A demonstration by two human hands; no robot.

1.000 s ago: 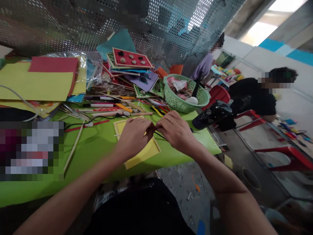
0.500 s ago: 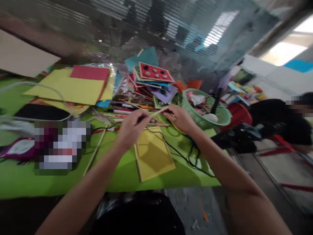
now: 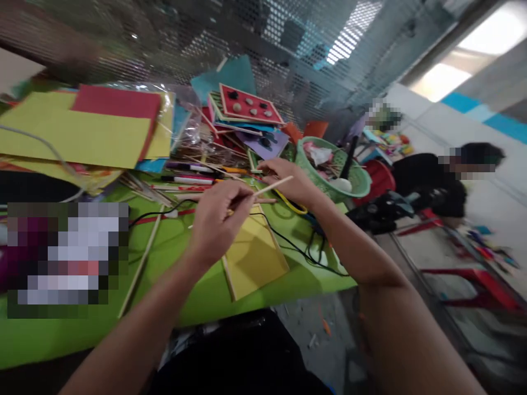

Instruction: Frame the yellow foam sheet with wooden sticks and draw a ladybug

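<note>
Bounded at the left hand's (image 3: 220, 216) six o'clock by the front edge of the green table (image 3: 304, 278), hemmed in at one by piled panels (image 3: 251, 104), at two by the green basket (image 3: 317, 178). Free to move at nine, up to a lying rod (image 3: 142, 262). Pinching a thin stick (image 3: 274, 186) there, angled toward two, with the yellow panel (image 3: 257, 260) at five. At two also, bent over clutter with the right hand (image 3: 288, 181); impossible to tell whether gripping anything.
</note>
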